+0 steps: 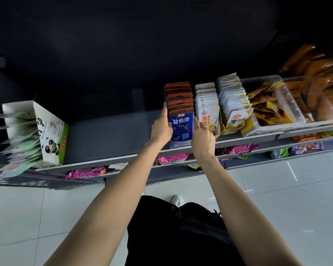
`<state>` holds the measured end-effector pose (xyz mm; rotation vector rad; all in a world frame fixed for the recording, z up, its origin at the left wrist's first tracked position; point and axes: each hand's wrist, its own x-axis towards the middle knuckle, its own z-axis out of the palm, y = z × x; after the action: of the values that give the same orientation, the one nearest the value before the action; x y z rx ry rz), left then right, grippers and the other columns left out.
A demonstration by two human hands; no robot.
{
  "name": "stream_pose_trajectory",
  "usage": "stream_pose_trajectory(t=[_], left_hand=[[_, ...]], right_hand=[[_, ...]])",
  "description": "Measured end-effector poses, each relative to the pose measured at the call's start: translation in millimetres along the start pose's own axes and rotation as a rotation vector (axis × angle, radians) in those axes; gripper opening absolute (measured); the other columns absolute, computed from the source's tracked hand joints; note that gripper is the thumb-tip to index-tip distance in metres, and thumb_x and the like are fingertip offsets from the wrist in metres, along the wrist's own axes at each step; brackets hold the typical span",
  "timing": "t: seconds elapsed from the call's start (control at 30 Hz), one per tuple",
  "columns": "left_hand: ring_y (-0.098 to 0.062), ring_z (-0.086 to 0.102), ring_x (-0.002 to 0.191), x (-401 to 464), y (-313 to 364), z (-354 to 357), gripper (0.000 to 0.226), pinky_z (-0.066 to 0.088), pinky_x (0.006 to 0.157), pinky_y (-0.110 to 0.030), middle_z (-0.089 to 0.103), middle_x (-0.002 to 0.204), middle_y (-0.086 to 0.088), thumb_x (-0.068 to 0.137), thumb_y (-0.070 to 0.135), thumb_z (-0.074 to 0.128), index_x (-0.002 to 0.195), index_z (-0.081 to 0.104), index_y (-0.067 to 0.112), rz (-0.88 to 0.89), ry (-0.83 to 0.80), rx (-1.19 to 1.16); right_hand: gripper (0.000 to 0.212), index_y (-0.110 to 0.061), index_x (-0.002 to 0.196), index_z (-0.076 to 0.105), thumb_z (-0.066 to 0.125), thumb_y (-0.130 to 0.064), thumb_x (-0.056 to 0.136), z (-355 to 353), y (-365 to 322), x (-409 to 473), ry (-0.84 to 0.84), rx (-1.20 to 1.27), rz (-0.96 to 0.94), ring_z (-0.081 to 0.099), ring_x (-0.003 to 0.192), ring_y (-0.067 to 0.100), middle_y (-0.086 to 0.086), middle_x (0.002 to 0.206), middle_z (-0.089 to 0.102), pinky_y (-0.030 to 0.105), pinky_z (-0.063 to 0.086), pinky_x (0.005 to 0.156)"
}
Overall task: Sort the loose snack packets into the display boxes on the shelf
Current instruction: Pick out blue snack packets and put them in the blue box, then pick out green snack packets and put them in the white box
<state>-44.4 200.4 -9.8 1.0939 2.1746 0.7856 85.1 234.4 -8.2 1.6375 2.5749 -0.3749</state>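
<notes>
- The blue display box [181, 129] is seen standing on the grey shelf [108, 135], at the left end of a row of boxes, its long axis running from the shelf's front edge back into the dark.
- The box is flanked by both hands: the left hand [161, 127] is laid against its left wall, fingers reaching up the side, and the right hand [202, 135] is pressed into the narrow gap between it and the white display box [209, 114] just beside it.
- Whether the walls are truly gripped or only pressed cannot be told.
- Orange-topped packets [179, 96] are filed upright inside, front to back.
- Neither hand is judged nearer; any slide would probably run along that front-to-back axis.
</notes>
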Motion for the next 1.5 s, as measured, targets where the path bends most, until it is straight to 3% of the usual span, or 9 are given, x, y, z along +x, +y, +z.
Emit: stream_pose_trajectory(t=[0.17, 0.27, 0.43, 0.5, 0.7, 0.9, 1.13, 1.33, 1.5], left_hand=[[-0.023, 0.052, 0.121, -12.7, 6.2, -13.5, 0.076, 0.043, 0.085, -0.027, 0.042, 0.144, -0.008, 0.097, 0.018, 0.05, 0.15, -0.004, 0.017, -0.14, -0.109, -0.111], [-0.018, 0.047, 0.126, -41.0, 0.5, -38.0, 0.061, 0.037, 0.1, -0.028, 0.045, 0.143, 0.0, 0.096, 0.024, 0.051, 0.149, 0.021, 0.017, -0.085, -0.018, -0.134], [0.0, 0.054, 0.061, -106.9, -40.9, -106.6, 0.031, 0.044, 0.062, -0.015, 0.068, 0.088, 0.011, 0.094, 0.029, 0.052, 0.123, 0.058, 0.021, 0.155, 0.387, 0.035], [-0.002, 0.053, 0.069, -130.8, -69.5, -136.7, 0.031, 0.039, 0.068, -0.008, 0.062, 0.081, 0.01, 0.092, 0.026, 0.051, 0.12, 0.06, 0.018, 0.219, 0.582, 0.094], [-0.025, 0.049, 0.096, -181.6, -180.5, -212.0, 0.039, 0.039, 0.083, -0.031, 0.058, 0.104, -0.01, 0.08, 0.013, 0.059, 0.119, 0.055, 0.008, 0.004, 0.898, 0.205], [-0.035, 0.046, 0.114, -191.6, -260.8, -253.9, 0.061, 0.038, 0.096, -0.041, 0.051, 0.129, -0.013, 0.066, 0.006, 0.075, 0.123, 0.053, 0.009, -0.115, 0.645, 0.431], [-0.027, 0.058, 0.103, -170.4, -282.9, -277.7, 0.044, 0.053, 0.083, -0.04, 0.062, 0.121, -0.003, 0.073, 0.003, 0.069, 0.115, 0.064, 0.016, 0.067, 0.493, 0.527], [-0.023, 0.064, 0.094, -161.1, -284.5, -278.2, 0.041, 0.056, 0.071, -0.034, 0.069, 0.109, 0.002, 0.069, -0.002, 0.072, 0.103, 0.071, 0.02, 0.085, 0.451, 0.495], [-0.016, 0.067, 0.078, -152.0, -273.9, -272.1, 0.031, 0.052, 0.058, -0.024, 0.073, 0.085, 0.006, 0.073, -0.001, 0.072, 0.094, 0.074, 0.022, 0.144, 0.447, 0.493]], right_hand=[[0.039, -0.009, 0.128, 0.05, 0.055, -0.006, 0.089, -1.4, -2.8, -14.2, 0.208, 0.141, -0.066, 0.059, 0.102, 0.03, 0.011, 0.118, 0.057, 0.037, 0.051, 0.066], [0.027, -0.008, 0.113, 0.063, 0.059, -0.008, 0.086, -1.7, -13.2, -28.0, 0.306, 0.292, -0.22, 0.059, 0.096, 0.03, 0.011, 0.105, 0.065, 0.039, 0.049, 0.076], [0.019, -0.012, 0.106, 0.068, 0.056, -0.01, 0.091, 0.2, -54.6, -43.5, 0.06, 0.521, -0.362, 0.064, 0.091, 0.018, 0.004, 0.101, 0.07, 0.027, 0.053, 0.074], [0.019, -0.014, 0.105, 0.068, 0.055, -0.012, 0.091, 3.6, -83.9, -49.1, -0.038, 0.548, -0.419, 0.066, 0.086, 0.015, 0.001, 0.099, 0.071, 0.026, 0.054, 0.077], [0.015, -0.016, 0.1, 0.07, 0.059, -0.017, 0.09, 17.2, -205.4, -74.4, -0.232, 0.752, -0.465, 0.064, 0.083, 0.007, -0.003, 0.096, 0.071, 0.017, 0.05, 0.082], [0.016, -0.013, 0.101, 0.07, 0.058, -0.016, 0.09, 40.4, -324.2, -69.6, -0.197, 0.799, -0.457, 0.064, 0.09, 0.015, 0.002, 0.103, 0.069, 0.028, 0.05, 0.083], [0.037, -0.015, 0.129, 0.048, 0.052, -0.026, 0.094, 60.3, -395.9, -40.5, -0.257, 0.687, -0.247, 0.063, 0.098, 0.026, 0.005, 0.114, 0.066, 0.033, 0.051, 0.079], [0.035, -0.012, 0.125, 0.052, 0.057, -0.014, 0.091, 70.2, -408.8, -31.3, -0.215, 0.705, -0.182, 0.067, 0.077, 0.026, 0.007, 0.096, 0.069, 0.033, 0.055, 0.076], [0.033, -0.008, 0.119, 0.06, 0.059, -0.012, 0.087, 67.3, -399.8, -32.8, -0.097, 0.724, -0.142, 0.066, 0.085, 0.027, 0.01, 0.092, 0.07, 0.029, 0.049, 0.074]])
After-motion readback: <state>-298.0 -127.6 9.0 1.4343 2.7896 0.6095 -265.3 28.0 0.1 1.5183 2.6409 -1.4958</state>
